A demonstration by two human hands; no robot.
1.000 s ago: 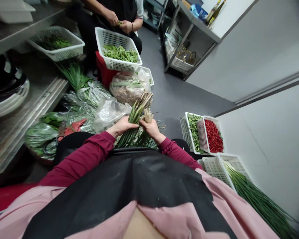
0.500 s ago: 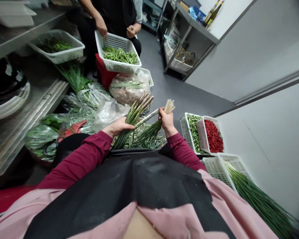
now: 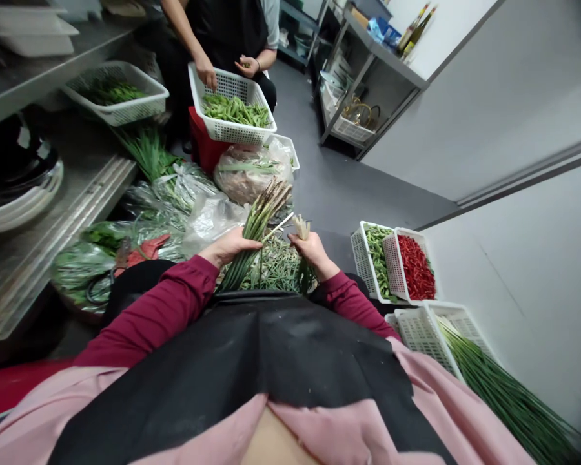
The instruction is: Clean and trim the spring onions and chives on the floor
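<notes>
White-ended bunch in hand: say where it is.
In the head view, the white-ended bunch is just right of centre, held in the right hand, beside the brown-tipped bunch in the left hand.

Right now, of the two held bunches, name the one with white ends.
The right bunch, in the right hand: its ends are whitish. The left bunch, in the left hand, has mostly brown ends.

Beyond the right hand (image 3: 311,250), smooth grey floor (image 3: 329,200) leaves passage between the bulging clear plastic bag (image 3: 252,177) and the white perforated basket of green pods (image 3: 360,261). Along the low metal shelf (image 3: 77,213)'s front edge, plastic-wrapped greens (image 3: 186,190) obstruct.
</notes>
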